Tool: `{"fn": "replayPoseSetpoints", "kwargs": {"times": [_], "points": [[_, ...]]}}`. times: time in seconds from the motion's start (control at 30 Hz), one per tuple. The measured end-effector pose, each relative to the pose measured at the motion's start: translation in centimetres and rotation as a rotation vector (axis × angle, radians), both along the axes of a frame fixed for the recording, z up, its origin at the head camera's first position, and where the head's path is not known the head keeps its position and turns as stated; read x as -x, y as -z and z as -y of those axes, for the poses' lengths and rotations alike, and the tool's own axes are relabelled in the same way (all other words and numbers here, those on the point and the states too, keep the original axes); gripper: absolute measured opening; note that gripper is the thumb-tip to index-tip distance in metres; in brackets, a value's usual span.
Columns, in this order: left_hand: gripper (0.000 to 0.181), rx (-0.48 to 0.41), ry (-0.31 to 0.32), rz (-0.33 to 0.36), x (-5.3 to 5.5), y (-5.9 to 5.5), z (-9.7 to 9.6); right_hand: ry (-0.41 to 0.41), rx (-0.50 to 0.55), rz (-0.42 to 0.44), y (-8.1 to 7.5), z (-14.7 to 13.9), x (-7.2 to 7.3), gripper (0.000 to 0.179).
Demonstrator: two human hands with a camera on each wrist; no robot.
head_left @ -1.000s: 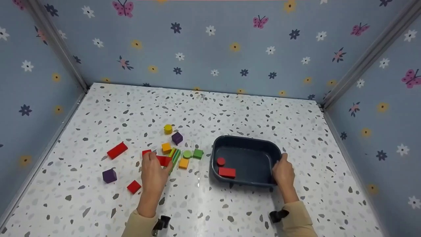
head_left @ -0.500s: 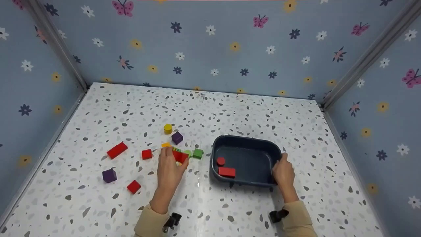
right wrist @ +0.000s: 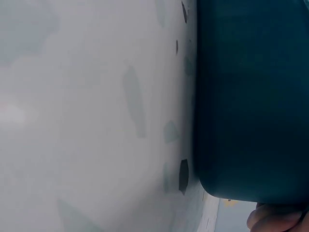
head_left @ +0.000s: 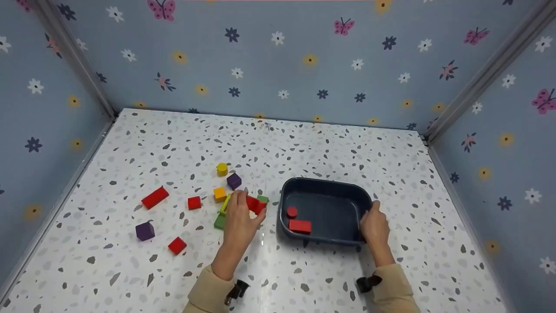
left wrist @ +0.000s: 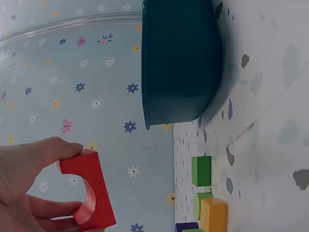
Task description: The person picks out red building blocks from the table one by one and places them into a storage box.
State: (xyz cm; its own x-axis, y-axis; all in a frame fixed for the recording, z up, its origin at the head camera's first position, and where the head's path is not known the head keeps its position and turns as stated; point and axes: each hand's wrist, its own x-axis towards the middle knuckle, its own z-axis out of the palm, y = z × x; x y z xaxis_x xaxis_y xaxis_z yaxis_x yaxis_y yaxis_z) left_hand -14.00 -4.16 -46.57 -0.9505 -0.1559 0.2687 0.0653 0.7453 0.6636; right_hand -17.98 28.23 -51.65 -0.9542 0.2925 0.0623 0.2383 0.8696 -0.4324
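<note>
My left hand [head_left: 239, 222] pinches a red arch block [left wrist: 100, 188] between thumb and fingers. In the left wrist view the block is in the air, its half-round cutout facing the palm. Just right of this hand in the head view stands a dark blue plastic tub [head_left: 334, 213]. Inside the tub, at its left side, lie a red round block [head_left: 292, 212] and a red rectangular block [head_left: 300, 226]. My right hand [head_left: 375, 227] grips the tub's right rim. Only a few of its fingers [right wrist: 275, 218] show in the right wrist view.
Below and behind the left hand are a green block [left wrist: 201, 171], an orange block [head_left: 220, 194] and a purple block [head_left: 234, 181]. A yellow cylinder [head_left: 222, 169] stands farther back. Leftward lie a long red block [head_left: 155, 198], red cubes [head_left: 177, 246] and another purple block [head_left: 145, 231]. Patterned walls enclose the table.
My left hand has carried the red arch block rightward, from above the scattered blocks to near the tub's left side. The right hand and the tub have stayed in place.
</note>
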Motion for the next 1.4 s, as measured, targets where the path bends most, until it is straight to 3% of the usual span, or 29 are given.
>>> {"fn": "replayPoseSetpoints", "kwargs": {"times": [0.27,0.6,1.0,1.4], "points": [[0.053,0.01,0.042,-0.05,0.4,-0.2,-1.5,0.005,-0.007,0.028,-0.1,0.2,0.0,0.022],[0.056,0.022,0.144,-0.063,1.0,-0.6,-3.0,0.023,0.003,0.043,-0.1,0.1,0.0,0.022],[0.057,0.046,0.245,-0.151,1.4,0.6,-5.0,0.013,-0.009,-0.001,0.0,0.1,0.0,0.02],[0.058,0.101,0.324,-0.159,2.4,1.2,-6.9,-0.001,-0.012,-0.022,0.0,0.1,-0.1,0.023]]}}
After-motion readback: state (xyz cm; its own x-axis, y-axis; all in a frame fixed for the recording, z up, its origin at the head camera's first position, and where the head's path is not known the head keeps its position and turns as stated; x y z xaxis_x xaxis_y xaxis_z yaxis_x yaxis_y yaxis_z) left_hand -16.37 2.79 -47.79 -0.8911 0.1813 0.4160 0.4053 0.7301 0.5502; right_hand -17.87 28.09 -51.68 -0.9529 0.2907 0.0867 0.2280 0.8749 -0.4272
